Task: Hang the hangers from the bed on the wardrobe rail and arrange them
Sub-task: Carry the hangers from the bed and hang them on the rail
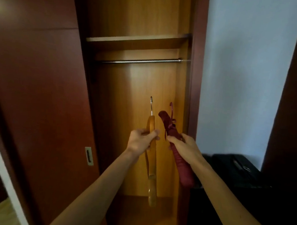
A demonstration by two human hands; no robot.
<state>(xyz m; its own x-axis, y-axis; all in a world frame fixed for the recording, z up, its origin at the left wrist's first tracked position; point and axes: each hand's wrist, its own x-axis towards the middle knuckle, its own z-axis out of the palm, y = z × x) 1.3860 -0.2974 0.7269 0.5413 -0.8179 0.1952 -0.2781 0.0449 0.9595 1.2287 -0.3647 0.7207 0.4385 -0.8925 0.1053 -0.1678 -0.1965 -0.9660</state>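
bare wardrobe rail [140,61] above, left hand [142,140] grip clenching wooden hanger [152,165], right hand [184,146] padded hanger [181,165]

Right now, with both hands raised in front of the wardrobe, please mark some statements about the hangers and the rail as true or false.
1. The left hand grips a wooden hanger. True.
2. The right hand is free. False: it grips a dark red padded hanger.
3. The rail carries no hanger in its visible part. True.
4. Both hangers already hook on the rail. False: they are below it, apart from it.
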